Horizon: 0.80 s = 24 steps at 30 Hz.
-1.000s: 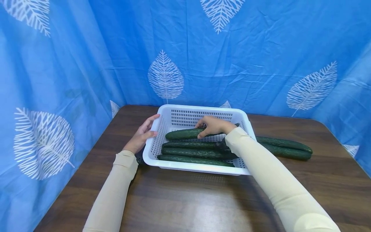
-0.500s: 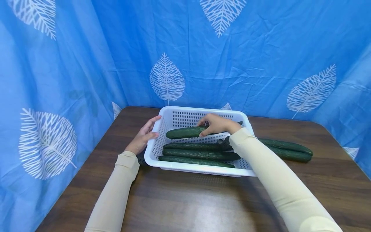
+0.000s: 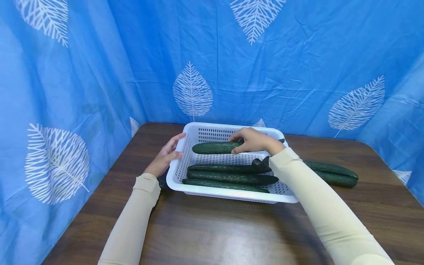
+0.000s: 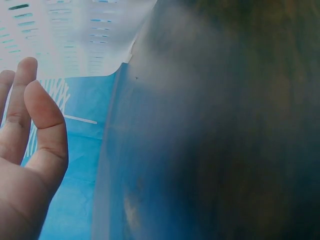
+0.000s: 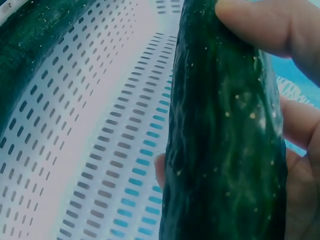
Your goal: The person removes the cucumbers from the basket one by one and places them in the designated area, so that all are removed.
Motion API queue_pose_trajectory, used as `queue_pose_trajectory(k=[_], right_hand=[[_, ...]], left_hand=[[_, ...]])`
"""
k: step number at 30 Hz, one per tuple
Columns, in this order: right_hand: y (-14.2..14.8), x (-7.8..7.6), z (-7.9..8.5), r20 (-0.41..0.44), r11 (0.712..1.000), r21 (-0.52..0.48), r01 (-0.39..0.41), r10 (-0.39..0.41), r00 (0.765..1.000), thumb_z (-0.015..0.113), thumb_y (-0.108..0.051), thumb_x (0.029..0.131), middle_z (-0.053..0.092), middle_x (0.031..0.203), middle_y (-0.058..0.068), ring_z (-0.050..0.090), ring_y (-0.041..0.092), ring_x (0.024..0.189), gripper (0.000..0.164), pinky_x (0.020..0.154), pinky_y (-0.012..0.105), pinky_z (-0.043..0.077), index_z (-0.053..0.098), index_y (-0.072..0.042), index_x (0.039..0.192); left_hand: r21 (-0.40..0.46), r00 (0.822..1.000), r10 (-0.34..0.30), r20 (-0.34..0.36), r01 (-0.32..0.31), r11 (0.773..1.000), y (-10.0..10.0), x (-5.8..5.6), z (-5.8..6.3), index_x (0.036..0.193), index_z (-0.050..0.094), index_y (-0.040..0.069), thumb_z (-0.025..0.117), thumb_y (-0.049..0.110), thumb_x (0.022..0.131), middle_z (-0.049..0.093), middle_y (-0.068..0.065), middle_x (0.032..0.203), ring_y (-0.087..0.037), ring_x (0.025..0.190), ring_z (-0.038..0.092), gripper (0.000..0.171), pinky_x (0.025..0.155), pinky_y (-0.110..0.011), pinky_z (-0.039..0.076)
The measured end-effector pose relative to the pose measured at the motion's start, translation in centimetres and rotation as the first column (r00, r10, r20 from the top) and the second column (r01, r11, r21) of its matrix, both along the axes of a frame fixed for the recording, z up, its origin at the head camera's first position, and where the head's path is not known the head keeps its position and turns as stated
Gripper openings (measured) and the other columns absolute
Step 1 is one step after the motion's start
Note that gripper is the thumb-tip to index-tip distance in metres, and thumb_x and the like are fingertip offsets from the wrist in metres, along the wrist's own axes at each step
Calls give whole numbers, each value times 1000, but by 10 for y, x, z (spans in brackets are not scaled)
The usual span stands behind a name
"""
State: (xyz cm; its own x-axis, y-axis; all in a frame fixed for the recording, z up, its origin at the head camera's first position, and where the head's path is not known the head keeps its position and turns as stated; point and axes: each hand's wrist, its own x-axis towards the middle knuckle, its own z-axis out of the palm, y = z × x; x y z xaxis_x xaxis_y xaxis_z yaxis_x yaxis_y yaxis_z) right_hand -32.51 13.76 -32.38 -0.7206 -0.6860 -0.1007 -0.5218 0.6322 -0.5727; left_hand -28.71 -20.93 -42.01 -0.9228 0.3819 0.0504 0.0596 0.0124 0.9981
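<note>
In the head view my right hand [image 3: 253, 140] grips a dark green cucumber [image 3: 212, 148] from above, over the back part of a white perforated basket [image 3: 235, 198]. The right wrist view has the thumb [image 5: 267, 22] on one side of this cucumber and fingers on the other, with the basket's slotted surface beyond. Below it several more cucumbers [image 3: 228, 177] lie side by side along the basket's front. My left hand [image 3: 165, 156] rests at the basket's left rim, thumb and fingertips touching it. Seen from the left wrist, its fingers are loosely extended beside the basket wall [image 4: 75, 40].
Two cucumbers [image 3: 334, 173] lie on the brown wooden table [image 3: 205, 228] right of the basket, partly hidden by the right sleeve [image 3: 318, 195]. A blue curtain [image 3: 149, 44] with white leaf prints hangs behind the table and along its left.
My right hand has raised the cucumber off the basket's bottom and shifted it slightly right. My left hand keeps its place at the rim. The head view has shifted a little.
</note>
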Motion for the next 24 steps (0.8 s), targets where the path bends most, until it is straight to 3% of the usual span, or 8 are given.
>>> queue_pose_trajectory(k=[24], right_hand=[[34,27,18,-67,997,-64,31,-35,997,83,-14,95,70,138,22,62,43,133,47,112,64,48,70,6,136]], left_hand=[[-15,1000,10,-5,-11,1000,1,0,-1,172,23,17,56,22,98,29,-19,174,-47,153,35,81,118,-77,32]])
